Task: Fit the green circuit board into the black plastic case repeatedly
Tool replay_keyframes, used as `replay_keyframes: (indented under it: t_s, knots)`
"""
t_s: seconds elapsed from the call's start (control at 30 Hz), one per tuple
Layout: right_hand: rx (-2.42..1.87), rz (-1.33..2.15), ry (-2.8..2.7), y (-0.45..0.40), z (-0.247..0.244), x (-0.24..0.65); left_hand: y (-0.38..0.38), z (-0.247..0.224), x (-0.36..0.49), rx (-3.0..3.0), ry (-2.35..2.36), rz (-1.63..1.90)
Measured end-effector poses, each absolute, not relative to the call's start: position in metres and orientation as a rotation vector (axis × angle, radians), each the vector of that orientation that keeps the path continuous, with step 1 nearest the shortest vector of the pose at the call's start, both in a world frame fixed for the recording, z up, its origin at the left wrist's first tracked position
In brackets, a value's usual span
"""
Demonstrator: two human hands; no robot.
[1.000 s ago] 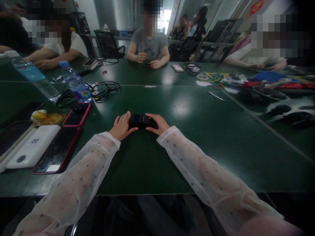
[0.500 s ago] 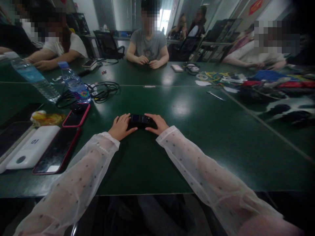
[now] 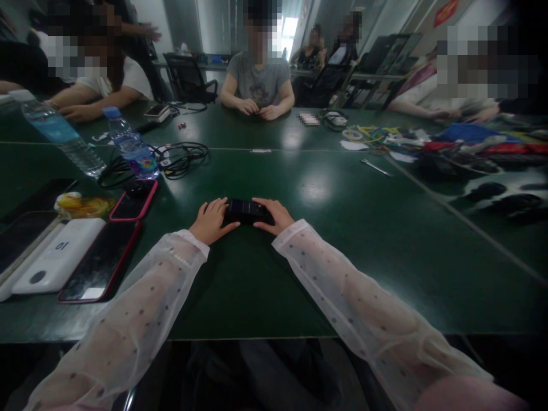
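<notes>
A small black device with a dark screen and tiny white markings lies on the green table in front of me, long side across. My left hand grips its left end, thumb along the near side and fingers over the far side. At the opposite end, my right hand holds it the same way, with fingers behind and thumb in front. Both hands rest low at the tabletop. The device's ends are partly hidden under my fingers, and its exact kind is unclear.
Phones, including a red-edged one, and a white power bank lie at left. Behind them stand two water bottles, one blue-capped, beside coiled black cable. A wrench and tangled wires lie right. People sit around the table.
My hands and the device stay in place. In the left background, another person's arm and hand have come into view behind the seated person.
</notes>
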State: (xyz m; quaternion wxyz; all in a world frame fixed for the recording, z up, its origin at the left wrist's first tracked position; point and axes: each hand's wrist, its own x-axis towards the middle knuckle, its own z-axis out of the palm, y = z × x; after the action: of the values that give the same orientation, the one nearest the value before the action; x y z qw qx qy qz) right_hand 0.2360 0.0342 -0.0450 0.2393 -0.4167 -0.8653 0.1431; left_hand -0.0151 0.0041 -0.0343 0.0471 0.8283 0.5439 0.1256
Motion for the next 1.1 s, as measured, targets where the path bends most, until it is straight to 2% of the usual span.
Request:
replay_keyframes:
  t_s: [0.43, 0.77, 1.1]
  knots:
    - [-1.063, 0.571, -2.213, 0.036, -0.047, 0.237, 0.005, -0.036, -0.016, 2.544, 1.653, 0.393]
    - [-0.994, 0.805, -1.775, 0.037, -0.028, 0.240, 0.004, -0.036, -0.014, 2.550, 1.687, 0.325]
    - [-1.420, 0.362, -1.757, 0.075, -0.055, 0.283, 0.004, -0.035, -0.017, 2.541, 1.638, 0.335]
